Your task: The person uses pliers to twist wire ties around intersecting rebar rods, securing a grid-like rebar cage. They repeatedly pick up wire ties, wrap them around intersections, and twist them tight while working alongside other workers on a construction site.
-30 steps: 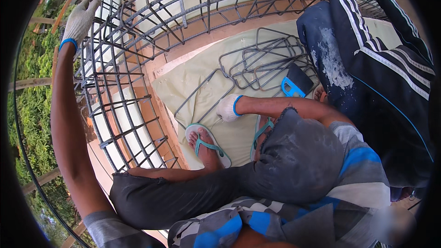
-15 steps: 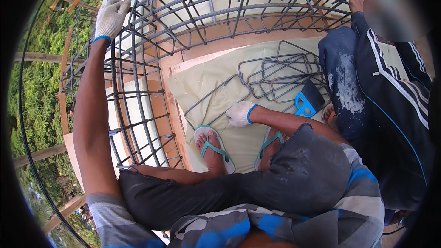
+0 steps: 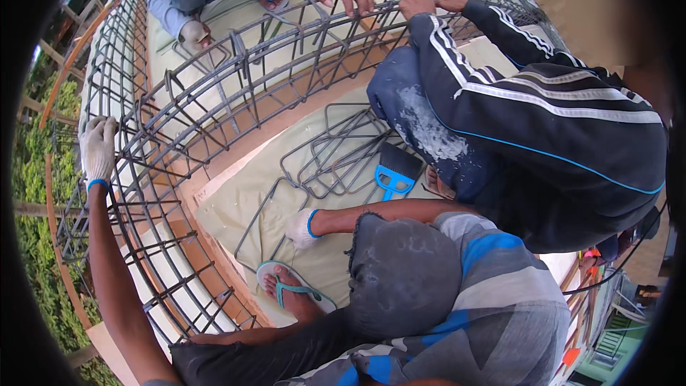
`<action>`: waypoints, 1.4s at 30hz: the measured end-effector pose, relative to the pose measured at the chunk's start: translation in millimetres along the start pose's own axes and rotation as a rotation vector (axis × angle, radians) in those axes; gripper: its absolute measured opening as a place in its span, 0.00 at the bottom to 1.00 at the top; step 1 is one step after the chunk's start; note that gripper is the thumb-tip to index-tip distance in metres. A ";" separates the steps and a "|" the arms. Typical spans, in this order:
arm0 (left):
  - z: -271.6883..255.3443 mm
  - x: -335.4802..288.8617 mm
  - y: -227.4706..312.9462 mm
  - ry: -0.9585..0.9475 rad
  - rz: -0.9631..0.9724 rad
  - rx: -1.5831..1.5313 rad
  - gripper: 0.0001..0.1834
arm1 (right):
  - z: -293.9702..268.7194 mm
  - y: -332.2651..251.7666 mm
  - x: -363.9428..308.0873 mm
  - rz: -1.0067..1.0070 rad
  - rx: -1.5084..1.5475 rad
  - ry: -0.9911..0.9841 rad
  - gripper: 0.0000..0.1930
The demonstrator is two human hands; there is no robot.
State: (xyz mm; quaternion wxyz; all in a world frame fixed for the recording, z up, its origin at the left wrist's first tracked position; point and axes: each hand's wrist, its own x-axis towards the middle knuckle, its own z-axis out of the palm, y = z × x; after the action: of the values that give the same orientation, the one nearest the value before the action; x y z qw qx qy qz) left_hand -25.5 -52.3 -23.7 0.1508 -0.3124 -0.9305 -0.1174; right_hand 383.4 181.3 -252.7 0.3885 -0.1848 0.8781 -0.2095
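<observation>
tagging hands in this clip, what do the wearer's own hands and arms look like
Both hands wear whitish knit work gloves with a blue band at the cuff: the left hand and the right hand. The forearms are bare, with no long sleeves; a striped grey-and-blue short sleeve covers the right upper arm.

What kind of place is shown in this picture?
Most likely an outdoor construction site, on a raised deck above greenery. A long steel rebar cage lies across it, loose bent rebar stirrups lie on the deck, and the gloved left hand grips the cage.
</observation>
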 end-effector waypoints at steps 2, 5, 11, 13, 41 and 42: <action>7.1 8.4 4.4 0.031 0.041 0.111 0.22 | 4.4 5.2 -1.6 0.058 0.013 0.031 0.19; 13.1 22.8 34.8 0.046 0.100 0.085 0.22 | 16.1 13.6 8.5 0.081 0.016 0.059 0.19; 9.1 15.4 31.6 0.016 0.059 0.069 0.22 | 19.5 11.9 19.6 0.035 -0.003 0.005 0.19; 10.7 17.7 25.2 -0.005 0.062 0.087 0.22 | 15.8 11.6 15.6 0.037 0.034 0.012 0.19; 7.7 12.0 29.5 0.044 0.067 0.082 0.27 | -9.1 3.7 -5.4 0.042 0.046 -0.011 0.21; 7.7 11.7 28.1 0.029 0.057 0.074 0.27 | -9.3 2.9 -5.5 0.041 0.042 -0.008 0.21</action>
State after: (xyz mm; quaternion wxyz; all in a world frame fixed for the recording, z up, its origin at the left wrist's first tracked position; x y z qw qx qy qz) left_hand -18.6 -21.6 -23.3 0.1792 -0.3312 -0.9227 -0.0830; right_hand 379.4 188.5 -245.1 0.3999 -0.1594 0.8756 -0.2190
